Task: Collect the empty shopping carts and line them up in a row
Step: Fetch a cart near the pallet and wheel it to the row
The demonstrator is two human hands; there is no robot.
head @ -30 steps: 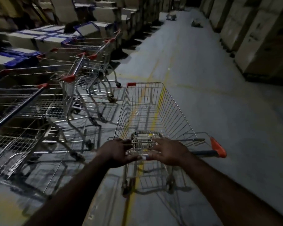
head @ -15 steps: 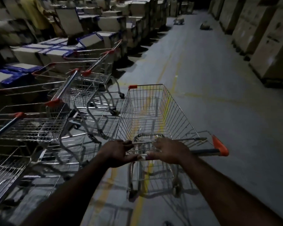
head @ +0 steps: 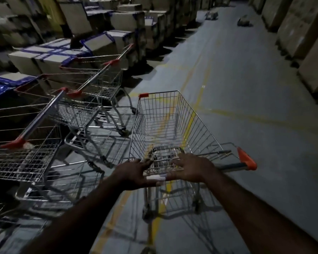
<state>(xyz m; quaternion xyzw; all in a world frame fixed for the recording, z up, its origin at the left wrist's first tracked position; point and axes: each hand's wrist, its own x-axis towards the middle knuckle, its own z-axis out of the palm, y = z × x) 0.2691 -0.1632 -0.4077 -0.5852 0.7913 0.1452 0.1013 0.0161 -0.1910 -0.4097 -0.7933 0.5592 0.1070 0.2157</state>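
Note:
An empty wire shopping cart (head: 174, 125) with orange corner caps stands in front of me on the grey aisle floor. My left hand (head: 134, 174) and my right hand (head: 191, 169) lie side by side on its handle bar (head: 233, 165), fingers stretched forward over the folded child seat, pressing on the bar. To the left a row of several empty carts is parked along the boxes: a far cart (head: 106, 83), a middle cart (head: 72, 110) and a near cart (head: 22, 158). My cart's front left corner is close to the far cart's wheels.
Stacked cartons (head: 50, 57) with blue tape line the left side behind the row. Tall cardboard stacks (head: 301, 33) stand along the right. The aisle floor (head: 246, 88) with yellow lines runs ahead, with two small objects (head: 243, 21) lying far down it.
The cart and I have rolled forward along the row; the parked carts have slid back and to the left. My fingers on the handle have straightened from a curled hold.

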